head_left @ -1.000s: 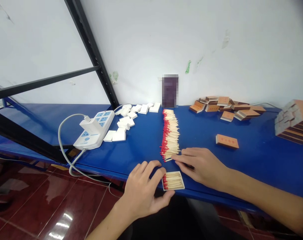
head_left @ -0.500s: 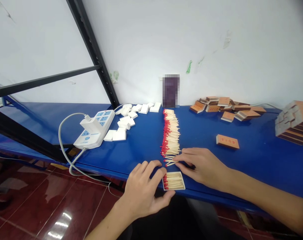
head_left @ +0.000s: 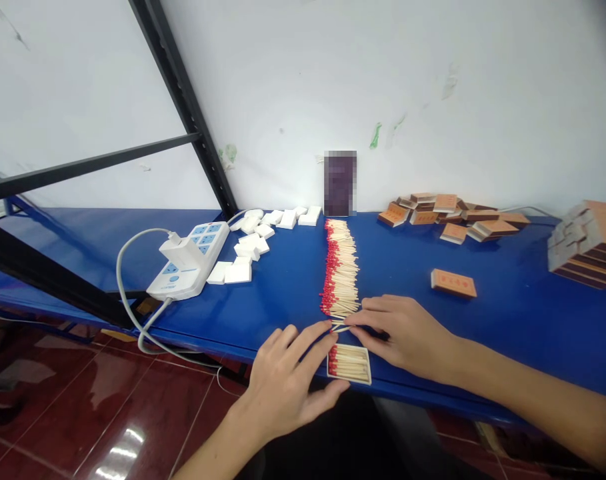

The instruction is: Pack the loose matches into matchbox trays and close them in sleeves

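Note:
A small white matchbox tray (head_left: 349, 381) lies at the front edge of the blue table, partly filled with red-headed matches (head_left: 349, 361). Around its left end curls my left hand (head_left: 295, 373), the thumb at the near edge and a finger at the far corner. Its forefinger reaches to the heads of a few loose matches (head_left: 341, 325) just beyond the tray. My right hand (head_left: 403, 333) pinches the plain ends of these matches between thumb and fingers. A long row of matches (head_left: 341, 267), heads to the left, stretches back from there towards the wall.
Several white trays (head_left: 249, 248) lie left of the row, beside a white power strip (head_left: 190, 260) with a plug and cable. One orange matchbox (head_left: 453, 283) lies to the right. Behind it is a heap of matchboxes (head_left: 447, 212); a stack (head_left: 590, 247) stands far right. A black metal frame (head_left: 177, 87) rises at left.
My left forefinger has moved from the tray's far corner up to the heads of the loose matches. My right hand keeps its pinch on their other ends, almost in the same place.

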`<state>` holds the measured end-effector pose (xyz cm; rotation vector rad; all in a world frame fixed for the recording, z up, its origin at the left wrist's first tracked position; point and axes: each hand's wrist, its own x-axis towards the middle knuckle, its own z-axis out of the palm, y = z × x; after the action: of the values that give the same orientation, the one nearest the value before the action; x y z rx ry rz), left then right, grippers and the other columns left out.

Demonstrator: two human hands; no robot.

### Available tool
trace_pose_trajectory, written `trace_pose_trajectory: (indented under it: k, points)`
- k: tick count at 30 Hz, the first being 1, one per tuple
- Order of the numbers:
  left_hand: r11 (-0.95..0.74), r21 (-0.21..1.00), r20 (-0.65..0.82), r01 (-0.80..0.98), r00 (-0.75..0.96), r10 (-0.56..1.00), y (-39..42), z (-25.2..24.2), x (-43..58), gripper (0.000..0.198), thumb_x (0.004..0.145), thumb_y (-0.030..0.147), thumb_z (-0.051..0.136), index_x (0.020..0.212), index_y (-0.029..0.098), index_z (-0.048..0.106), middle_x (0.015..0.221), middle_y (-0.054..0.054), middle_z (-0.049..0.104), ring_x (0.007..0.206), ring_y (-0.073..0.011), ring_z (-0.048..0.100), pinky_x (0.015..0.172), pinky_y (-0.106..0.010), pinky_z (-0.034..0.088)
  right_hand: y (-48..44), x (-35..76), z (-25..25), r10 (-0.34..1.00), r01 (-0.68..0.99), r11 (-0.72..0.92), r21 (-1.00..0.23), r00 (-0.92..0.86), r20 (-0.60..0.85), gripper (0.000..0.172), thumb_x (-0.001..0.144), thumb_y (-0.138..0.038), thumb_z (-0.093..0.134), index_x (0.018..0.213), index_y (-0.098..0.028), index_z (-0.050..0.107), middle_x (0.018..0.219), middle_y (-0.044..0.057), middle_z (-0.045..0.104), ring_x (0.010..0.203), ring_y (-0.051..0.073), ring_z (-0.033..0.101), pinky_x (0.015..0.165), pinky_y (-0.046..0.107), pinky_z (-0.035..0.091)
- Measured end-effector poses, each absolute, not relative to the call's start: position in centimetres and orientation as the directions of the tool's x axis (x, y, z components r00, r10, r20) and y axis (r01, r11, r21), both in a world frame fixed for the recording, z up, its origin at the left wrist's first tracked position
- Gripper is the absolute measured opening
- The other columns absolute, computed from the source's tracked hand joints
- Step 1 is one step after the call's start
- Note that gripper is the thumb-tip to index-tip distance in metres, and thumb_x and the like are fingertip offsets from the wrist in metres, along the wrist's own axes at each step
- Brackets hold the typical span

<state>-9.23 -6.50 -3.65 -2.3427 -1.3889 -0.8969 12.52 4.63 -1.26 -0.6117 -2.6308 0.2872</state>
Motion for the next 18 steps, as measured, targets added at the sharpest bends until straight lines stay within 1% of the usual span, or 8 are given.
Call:
trace_pose_trajectory:
  k: [3, 6, 9, 13, 18]
  points:
    - [-0.494, 0.069, 0.640, 0.867, 0.341, 0.689, -6.53, -3.65, -9.22, 0.039, 0.098, 0.049, 0.054, 0.122, 0.020, 0.066, 0.125, -0.006, 0.071, 0.093, -0.0235, 0.066, 0.081, -0.038, 0.049, 4.59, 12.49, -1.25, 0.468, 0.372, 0.877, -0.302, -0.801, 0.372, 0.020, 0.099, -0.022, 0.052, 0.095, -0.021, 0.072, 0.078, 0.002, 0.069, 0.069, 0.016, 0.061, 0.065, 0.028, 0.040]
    - [-0.490, 0.078, 0.643, 0.868, 0.332, 0.691, -6.49, -3.65, -9.16, 0.039, 0.097, 0.050, 0.055, 0.119, 0.020, 0.067, 0.125, -0.007, 0.071, 0.095, -0.0245, 0.067, 0.079, -0.038, 0.049, 4.54, 12.50, -1.26, 0.498, 0.402, 0.863, -0.306, -0.779, 0.381, 0.019, 0.098, -0.023, 0.054, 0.101, -0.020, 0.072, 0.075, 0.001, 0.066, 0.063, 0.014, 0.058, 0.063, 0.028, 0.039]
    - [-0.489, 0.085, 0.642, 0.868, 0.327, 0.693, -6.43, -3.69, -9.12, 0.038, 0.096, 0.050, 0.056, 0.116, 0.020, 0.068, 0.123, -0.008, 0.071, 0.095, -0.0249, 0.067, 0.078, -0.037, 0.050, 4.54, 12.55, -1.35, 0.521, 0.431, 0.852, -0.298, -0.757, 0.395, 0.019, 0.097, -0.023, 0.055, 0.101, -0.019, 0.073, 0.072, 0.000, 0.064, 0.060, 0.014, 0.056, 0.062, 0.028, 0.039]
    - [-0.485, 0.084, 0.640, 0.871, 0.325, 0.696, -6.39, -3.71, -9.13, 0.038, 0.095, 0.051, 0.057, 0.115, 0.020, 0.068, 0.120, -0.008, 0.071, 0.093, -0.0248, 0.067, 0.077, -0.037, 0.051, 4.61, 12.61, -1.46, 0.533, 0.446, 0.845, -0.293, -0.745, 0.401, 0.020, 0.097, -0.022, 0.055, 0.100, -0.019, 0.074, 0.076, 0.001, 0.067, 0.065, 0.015, 0.060, 0.063, 0.028, 0.041]
    - [-0.488, 0.089, 0.638, 0.868, 0.327, 0.697, -6.33, -3.63, -9.13, 0.036, 0.094, 0.048, 0.057, 0.113, 0.020, 0.068, 0.117, -0.008, 0.072, 0.088, -0.0237, 0.066, 0.076, -0.037, 0.051, 4.63, 12.50, -1.20, 0.548, 0.461, 0.834, -0.303, -0.759, 0.352, 0.021, 0.098, -0.022, 0.053, 0.097, -0.020, 0.074, 0.079, 0.002, 0.069, 0.067, 0.016, 0.061, 0.063, 0.029, 0.042]
